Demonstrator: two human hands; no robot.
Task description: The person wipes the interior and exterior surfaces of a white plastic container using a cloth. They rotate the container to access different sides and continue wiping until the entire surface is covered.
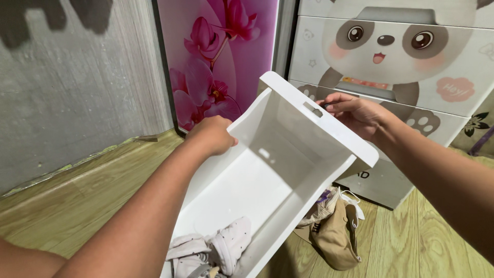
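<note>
Now we hold the white drawer (257, 175) tilted up off the floor (92, 190), its long axis running from us toward the panda chest (391, 56). Our left hand (211, 135) is closed over the left wall; our right hand (355, 113) curls its fingers on the front panel by the handle slot, nearer the chest. Baby clothes (216, 244) lie bunched at the drawer's near end.

One white drawer (288, 154), two hands.
</note>
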